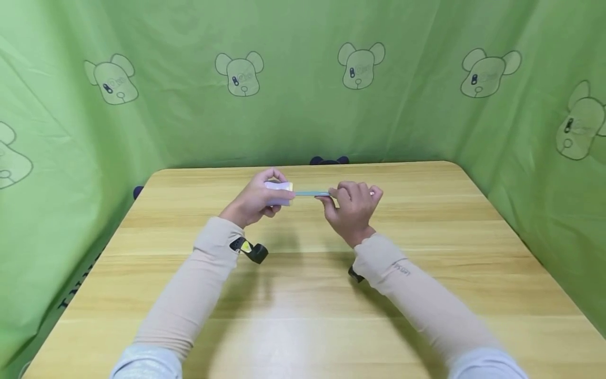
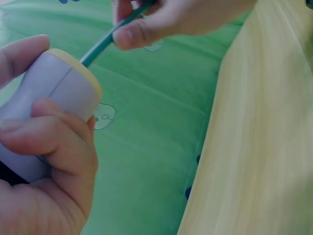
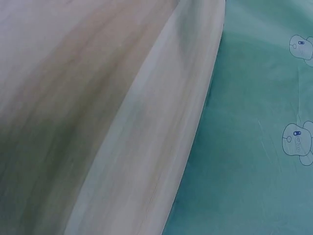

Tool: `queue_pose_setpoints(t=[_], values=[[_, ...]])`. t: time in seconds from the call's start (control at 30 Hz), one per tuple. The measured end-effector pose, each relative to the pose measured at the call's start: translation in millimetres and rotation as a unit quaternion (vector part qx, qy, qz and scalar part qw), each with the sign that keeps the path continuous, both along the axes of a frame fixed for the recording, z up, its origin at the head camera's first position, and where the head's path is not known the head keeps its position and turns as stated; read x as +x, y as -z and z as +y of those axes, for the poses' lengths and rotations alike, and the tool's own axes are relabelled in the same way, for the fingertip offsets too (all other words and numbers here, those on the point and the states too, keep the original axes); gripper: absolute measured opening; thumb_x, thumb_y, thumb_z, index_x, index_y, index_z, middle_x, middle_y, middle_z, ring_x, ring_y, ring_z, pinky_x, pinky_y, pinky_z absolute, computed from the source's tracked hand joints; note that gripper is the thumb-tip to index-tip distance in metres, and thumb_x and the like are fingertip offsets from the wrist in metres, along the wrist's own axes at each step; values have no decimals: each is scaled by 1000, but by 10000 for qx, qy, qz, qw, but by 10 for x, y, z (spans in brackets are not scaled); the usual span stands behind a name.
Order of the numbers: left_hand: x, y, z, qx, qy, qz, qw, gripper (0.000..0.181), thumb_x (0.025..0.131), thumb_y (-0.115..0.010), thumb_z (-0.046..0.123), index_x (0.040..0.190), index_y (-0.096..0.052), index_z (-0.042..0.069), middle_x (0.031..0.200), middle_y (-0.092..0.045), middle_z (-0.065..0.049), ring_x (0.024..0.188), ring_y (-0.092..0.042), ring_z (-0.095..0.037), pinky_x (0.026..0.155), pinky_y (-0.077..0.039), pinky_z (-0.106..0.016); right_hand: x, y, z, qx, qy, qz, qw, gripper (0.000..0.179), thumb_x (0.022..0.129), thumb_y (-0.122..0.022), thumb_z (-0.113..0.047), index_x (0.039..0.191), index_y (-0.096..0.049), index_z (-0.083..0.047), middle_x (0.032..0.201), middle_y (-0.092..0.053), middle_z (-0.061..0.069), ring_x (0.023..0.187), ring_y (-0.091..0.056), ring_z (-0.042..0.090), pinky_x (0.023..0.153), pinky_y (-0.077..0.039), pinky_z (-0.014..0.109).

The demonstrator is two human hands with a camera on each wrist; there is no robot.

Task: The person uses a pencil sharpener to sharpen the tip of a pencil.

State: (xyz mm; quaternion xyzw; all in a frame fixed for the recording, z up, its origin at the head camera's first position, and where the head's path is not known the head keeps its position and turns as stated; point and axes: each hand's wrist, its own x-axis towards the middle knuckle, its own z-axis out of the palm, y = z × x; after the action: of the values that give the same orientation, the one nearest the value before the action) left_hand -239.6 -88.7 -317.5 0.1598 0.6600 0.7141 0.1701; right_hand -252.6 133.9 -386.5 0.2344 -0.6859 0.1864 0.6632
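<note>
My left hand [image 1: 251,202] grips a small lavender pencil sharpener [image 2: 66,81] with a pale yellow rim, fingers wrapped about its body. A slim teal pencil [image 1: 310,193] runs level from the sharpener's rimmed end across to my right hand [image 1: 351,210]. There the thumb and fingers pinch it, and its far end is mostly covered by the hand. In the left wrist view the pencil's near end meets the yellow rim; its tip is hidden. Both hands are held above the table. Neither hand appears in the right wrist view.
A light wood-grain table [image 1: 293,295] with rounded far corners spreads beneath my hands. Green curtains [image 1: 303,121] printed with bear heads hang behind it and along both sides. Each wrist carries a black strapped camera [image 1: 255,252].
</note>
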Motion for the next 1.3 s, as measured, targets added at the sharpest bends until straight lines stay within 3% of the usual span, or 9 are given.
queue_pose_setpoints(t=[0.23,0.37,0.43,0.57,0.63,0.7,0.93,1.03,1.3], values=[[5,108,-3,29,-213,376,9991,34,78,-70,-4,98,-44,6,86,-50,-13,52,-44,-15,45,-31,-23,62,-175,32,563,113,-690,9960,42,85,-69,-45,66,-61,-9,58,-57,3,48,-43,25,56,-29,48],[-14,150,-7,-262,-445,714,9961,36,76,-73,-3,99,-46,5,93,-50,-14,58,-46,-18,47,-35,-24,153,-358,52,945,36,-2640,9599,36,81,-75,-44,69,-61,-13,56,-55,-1,45,-43,21,49,-29,43],[-17,157,-1,-714,-539,1038,9906,39,74,-76,0,99,-48,7,97,-51,-14,66,-49,-20,50,-40,-25,179,-488,75,1003,-293,-4402,8918,36,82,-73,-45,69,-58,-16,57,-52,-3,47,-42,17,48,-30,38],[-1,129,36,-1619,-558,1716,9702,42,70,-81,7,100,-52,9,102,-53,-14,83,-54,-26,59,-51,-31,156,-739,151,933,-974,-7075,6937,38,93,-63,-38,68,-49,-13,60,-41,-4,53,-34,13,51,-29,30],[9,95,57,-1766,-575,1806,9659,43,71,-82,10,101,-52,9,103,-54,-14,85,-55,-26,61,-52,-32,129,-801,189,1128,-1069,-7309,6646,37,96,-59,-36,70,-52,-11,62,-42,-1,54,-34,14,50,-30,28],[12,58,72,-1653,-630,1656,9702,44,72,-82,11,103,-50,8,103,-53,-15,80,-54,-25,58,-49,-30,131,-819,211,1277,-936,-7028,6936,34,95,-60,-39,74,-58,-12,67,-49,0,58,-41,16,52,-34,30],[-5,-5,68,-754,-555,632,9936,41,81,-76,7,107,-44,5,96,-53,-16,58,-46,-18,47,-36,-24,198,-555,196,712,-555,-4135,9060,25,82,-77,-32,89,-71,-9,102,-63,8,90,-58,29,79,-36,50],[-6,-29,58,-311,-335,230,9987,35,85,-70,6,106,-43,5,90,-55,-15,55,-45,-16,46,-33,-23,161,-374,152,328,-610,-2317,9703,26,78,-81,-30,84,-71,-6,95,-64,11,83,-57,32,79,-34,54],[-23,-63,19,74,78,-1092,9940,15,92,-59,9,100,-47,7,92,-48,-14,50,-43,-9,39,-29,-15,42,-49,-28,-66,-98,178,9998,35,77,-78,-45,74,-70,-11,74,-63,6,63,-53,28,71,-26,52]])
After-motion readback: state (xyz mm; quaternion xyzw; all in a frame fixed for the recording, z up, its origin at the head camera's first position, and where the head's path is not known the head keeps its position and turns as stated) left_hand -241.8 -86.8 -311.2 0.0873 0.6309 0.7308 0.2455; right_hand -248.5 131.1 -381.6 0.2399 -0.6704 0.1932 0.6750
